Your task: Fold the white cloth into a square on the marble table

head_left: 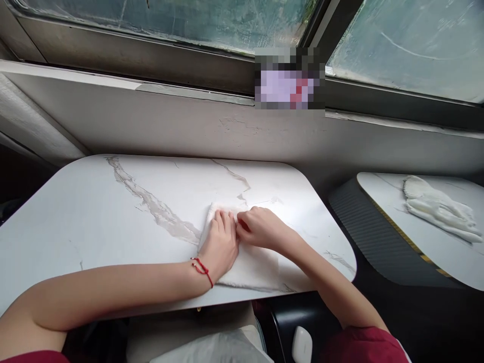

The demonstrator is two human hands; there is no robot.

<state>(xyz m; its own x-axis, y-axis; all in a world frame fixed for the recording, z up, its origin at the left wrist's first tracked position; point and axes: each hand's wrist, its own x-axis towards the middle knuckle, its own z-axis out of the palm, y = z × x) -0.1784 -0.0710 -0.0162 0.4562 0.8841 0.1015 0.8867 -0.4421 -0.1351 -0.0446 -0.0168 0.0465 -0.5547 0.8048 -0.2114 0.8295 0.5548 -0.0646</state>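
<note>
Cloth (pixel 257 267), white, laid flat on table (pixel 94 217), lower centre of frame; handling judged unfinished. Left hand (pixel 220 241) flat atop; right hand (pixel 259 228) curled, grip narrow, perhaps pinching cloth, contact hidden.

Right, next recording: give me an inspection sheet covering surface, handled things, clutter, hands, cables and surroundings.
Surface: white table with grey-brown marbled veining.
Handled things: white cloth, lying flat near the table's near edge.
Clutter: bunched white fabric on a second table; small white object below the near edge.
Hands: left hand on the cloth, fingers extended; right hand curled beside it, grip unclear.
Cables: nothing seen.
Surroundings: pale wall and smudged windows beyond the table.
</note>
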